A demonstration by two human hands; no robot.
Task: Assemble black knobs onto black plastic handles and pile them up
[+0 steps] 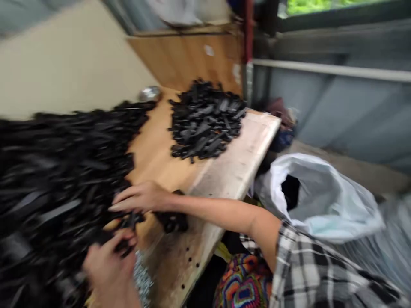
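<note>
Right hand [141,199], fingers extended, and left hand [111,259], fingers curled: hold unclear. Black parts [64,171]: long axes lie mixed. White sack [340,209]: dark contents [290,191].

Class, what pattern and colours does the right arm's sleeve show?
The sleeve is checked in black, white and grey; the head view shows it.

black, white and grey plaid on the sleeve [305,261], stopping above the elbow [258,220]; brilliant nested loops of orange, purple and blue across the lap garment [244,284]; left hand [111,256] and right hand [141,199], both bare!
</note>
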